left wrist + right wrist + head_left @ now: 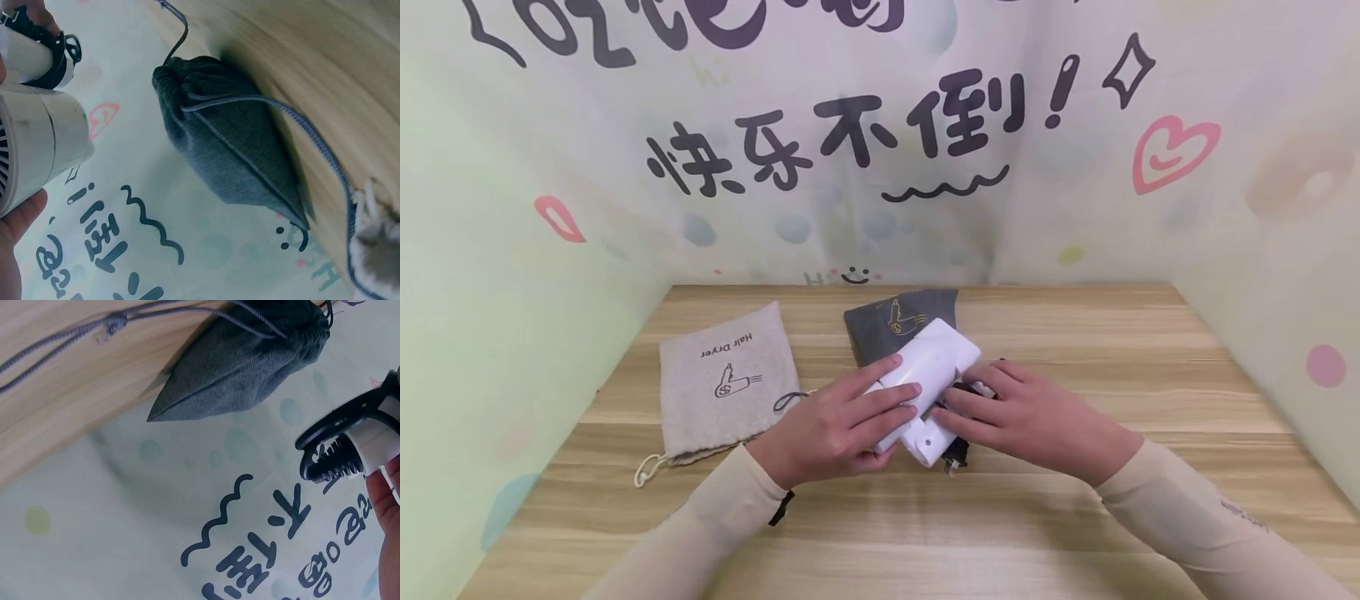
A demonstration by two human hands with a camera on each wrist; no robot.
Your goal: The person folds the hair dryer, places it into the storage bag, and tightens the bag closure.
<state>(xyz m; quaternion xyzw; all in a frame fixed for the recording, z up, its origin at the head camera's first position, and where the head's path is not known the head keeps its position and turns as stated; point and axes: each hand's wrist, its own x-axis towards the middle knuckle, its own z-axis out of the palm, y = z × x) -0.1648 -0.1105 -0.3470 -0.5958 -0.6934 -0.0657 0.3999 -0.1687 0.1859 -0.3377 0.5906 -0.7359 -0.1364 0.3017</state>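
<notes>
The left hand (838, 425) grips a white hair dryer (928, 364) over the middle of the worktop (1090, 333); the right hand (1045, 421), fingertips partly hidden, appears to hold its handle (376, 445) and black cord (350, 415). A dark grey pouch (867, 331) sits near the far edge, a beige pouch (700, 421) toward the left edge.

I see a glossy white hair dryer (936, 353) held aslant near the middle of my head view, a slatted grille (4, 147) at one end of its barrel; black cord (330, 420) loops round the white handle (375, 442).
</notes>
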